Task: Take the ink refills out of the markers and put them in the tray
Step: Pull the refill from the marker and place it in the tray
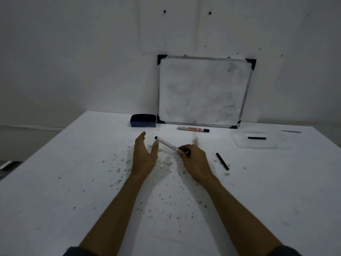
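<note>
My right hand [193, 159] grips the near end of a white marker [167, 144], which slants up and to the left just above the table. Its black far end lies close to my left hand [145, 154], whose fingers are spread with nothing in them. A second white marker [193, 128] with red lettering lies in front of the whiteboard. A thin black stick [222, 161] lies on the table to the right of my right hand. The clear plastic tray [238, 140] stands at the right and holds one dark refill [256, 138].
A whiteboard [202, 91] leans against the wall at the back. A blue eraser [143, 120] sits to its left. The white table [73, 182] is speckled with stains. Its left edge drops off to the floor.
</note>
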`<state>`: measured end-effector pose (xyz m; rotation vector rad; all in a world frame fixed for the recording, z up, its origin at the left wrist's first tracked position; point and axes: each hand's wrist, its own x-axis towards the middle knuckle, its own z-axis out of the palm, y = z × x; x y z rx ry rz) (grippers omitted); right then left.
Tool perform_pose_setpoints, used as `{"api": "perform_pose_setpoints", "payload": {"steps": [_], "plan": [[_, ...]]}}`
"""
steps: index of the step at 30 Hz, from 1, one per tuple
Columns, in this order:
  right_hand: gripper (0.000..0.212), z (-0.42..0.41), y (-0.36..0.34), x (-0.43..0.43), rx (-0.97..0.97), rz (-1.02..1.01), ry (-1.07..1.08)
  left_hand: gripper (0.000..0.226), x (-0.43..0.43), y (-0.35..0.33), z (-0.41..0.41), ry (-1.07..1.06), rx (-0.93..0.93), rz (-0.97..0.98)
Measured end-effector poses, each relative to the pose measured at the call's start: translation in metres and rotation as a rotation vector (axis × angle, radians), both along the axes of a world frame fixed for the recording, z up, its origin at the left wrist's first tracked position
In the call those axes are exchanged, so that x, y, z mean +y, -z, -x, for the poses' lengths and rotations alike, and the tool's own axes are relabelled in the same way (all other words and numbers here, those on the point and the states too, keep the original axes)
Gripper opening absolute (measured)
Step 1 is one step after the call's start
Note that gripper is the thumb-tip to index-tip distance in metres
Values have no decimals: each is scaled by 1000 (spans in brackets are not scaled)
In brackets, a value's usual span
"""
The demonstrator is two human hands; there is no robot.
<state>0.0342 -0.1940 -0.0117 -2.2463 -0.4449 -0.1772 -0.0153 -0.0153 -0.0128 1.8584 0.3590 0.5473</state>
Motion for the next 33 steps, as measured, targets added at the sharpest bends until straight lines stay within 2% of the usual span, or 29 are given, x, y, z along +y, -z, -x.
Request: {"api": "perform_pose_setpoints", "payload": {"steps": [3, 6, 9, 14, 17, 20, 22, 26, 30, 33], "plan": [[19, 19, -6, -11, 79, -151, 2, 59, -9, -6, -2, 94, 21, 191], [18, 35, -11, -19, 108, -185, -74, 43, -18, -7, -1, 285, -81, 349], [20, 44, -7, -27, 145, -210, -156, 36, -26, -12, 3, 356, -109, 388], [42, 32, -3, -36, 150, -332, -19, 32, -34, -16, 8, 449, -72, 157], [51, 27, -6, -39, 128, -414, 14, 38, -35, -10, 11, 463, -67, -168], [53, 26, -6, -39, 111, -391, -2, 39, -36, -3, 8, 440, -107, -563], [50, 26, -5, -38, 87, -344, -16, 40, -39, -1, 6, 436, -139, -711], [53, 23, -1, -35, 45, -220, 48, 44, -44, 1, 5, 470, -217, -795], [65, 18, -2, -32, 79, -165, 115, 42, -45, 3, 0, 596, -191, -741], [62, 16, 5, -31, -22, -147, 122, 36, -40, -3, 0, 646, -135, -661]]}}
